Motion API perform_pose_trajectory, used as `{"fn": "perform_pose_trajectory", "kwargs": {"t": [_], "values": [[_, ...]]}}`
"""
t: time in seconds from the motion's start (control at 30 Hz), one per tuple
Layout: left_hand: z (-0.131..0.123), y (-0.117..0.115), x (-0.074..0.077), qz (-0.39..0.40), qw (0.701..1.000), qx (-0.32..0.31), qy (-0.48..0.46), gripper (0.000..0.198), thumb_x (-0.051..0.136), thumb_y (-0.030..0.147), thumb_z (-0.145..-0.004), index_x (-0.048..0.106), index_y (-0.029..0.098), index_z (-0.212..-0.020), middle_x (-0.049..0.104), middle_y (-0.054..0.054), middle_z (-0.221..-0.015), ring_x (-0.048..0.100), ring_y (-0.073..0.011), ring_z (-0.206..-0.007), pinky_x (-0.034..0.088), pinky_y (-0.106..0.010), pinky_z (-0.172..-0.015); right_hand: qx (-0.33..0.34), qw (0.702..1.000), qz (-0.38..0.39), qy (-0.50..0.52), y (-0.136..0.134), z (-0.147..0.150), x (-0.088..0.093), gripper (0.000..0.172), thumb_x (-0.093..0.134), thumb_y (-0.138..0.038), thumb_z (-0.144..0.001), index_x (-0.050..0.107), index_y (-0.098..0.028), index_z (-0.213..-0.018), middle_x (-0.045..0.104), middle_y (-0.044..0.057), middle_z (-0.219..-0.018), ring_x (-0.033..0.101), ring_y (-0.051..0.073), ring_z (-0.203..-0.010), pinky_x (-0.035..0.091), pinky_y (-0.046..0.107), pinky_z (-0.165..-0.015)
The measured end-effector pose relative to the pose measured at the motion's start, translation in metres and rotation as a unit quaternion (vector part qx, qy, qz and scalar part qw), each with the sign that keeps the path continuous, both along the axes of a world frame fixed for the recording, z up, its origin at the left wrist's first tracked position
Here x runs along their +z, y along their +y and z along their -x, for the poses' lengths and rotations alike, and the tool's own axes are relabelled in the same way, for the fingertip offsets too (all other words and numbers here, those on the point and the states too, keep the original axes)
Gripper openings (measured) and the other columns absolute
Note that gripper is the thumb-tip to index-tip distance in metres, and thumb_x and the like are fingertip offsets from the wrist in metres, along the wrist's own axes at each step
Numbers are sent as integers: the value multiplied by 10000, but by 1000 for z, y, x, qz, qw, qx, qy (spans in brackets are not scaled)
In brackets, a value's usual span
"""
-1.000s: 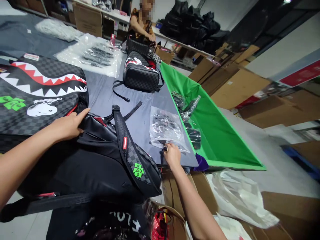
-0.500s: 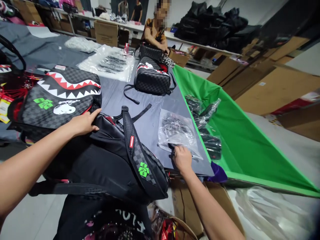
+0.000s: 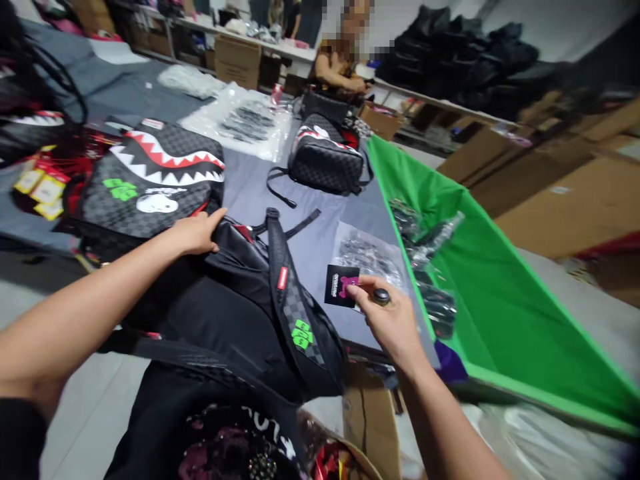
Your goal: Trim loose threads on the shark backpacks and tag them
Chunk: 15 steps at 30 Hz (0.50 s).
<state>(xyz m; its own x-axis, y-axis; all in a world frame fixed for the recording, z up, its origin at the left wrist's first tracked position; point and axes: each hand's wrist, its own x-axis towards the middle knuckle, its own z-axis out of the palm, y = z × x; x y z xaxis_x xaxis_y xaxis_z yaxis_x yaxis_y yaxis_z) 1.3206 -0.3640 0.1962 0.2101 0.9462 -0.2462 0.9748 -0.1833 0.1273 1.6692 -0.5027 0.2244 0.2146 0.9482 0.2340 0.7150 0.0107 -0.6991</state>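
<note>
A black checkered backpack (image 3: 165, 150) with a shark mouth print lies open-flapped at the table's near edge, its black back panel and strap toward me. My left hand (image 3: 197, 233) rests on its edge, thumb and fingers spread. My right hand (image 3: 387, 303) pinches a small black card (image 3: 341, 286) with a pink figure on it, above the table's right part. A small dark round object (image 3: 381, 297) shows against the fingers of that hand. Just behind the card lies a clear plastic bag (image 3: 367, 250) with dark contents.
Another checkered backpack (image 3: 327, 157) stands farther back, near a person (image 3: 340, 70) across the table. A green fabric bin (image 3: 500, 287) with wrapped items is on the right. Yellow and red tags (image 3: 45, 187) lie left. An open cardboard box (image 3: 373, 420) is below the table edge.
My right hand has risen from the plastic bag and now holds the black card. My left hand stays on the backpack. The whole view has shifted, moving things rightward.
</note>
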Motion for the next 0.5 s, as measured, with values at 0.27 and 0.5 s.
{"fn": "perform_pose_trajectory", "kwargs": {"t": [0.27,0.5], "values": [[37,-20,-15,-45,951,-1,-305,944,563,510,-860,10,192,-1556,241,-127,-1593,319,-266,-1438,300,-364,-1159,226,935,50,-270,69,163,26,308,520,-146,-845,703,-212,-1083,748,68,-840,683,200,-757,418,250,-637],[67,-54,-53,-123,929,19,-347,877,700,530,-752,340,185,-1473,431,-126,-1498,439,-283,-1363,342,-421,-1142,293,866,133,-383,93,196,31,222,547,-210,-872,717,-230,-1013,750,77,-918,691,207,-846,392,243,-626]]}}
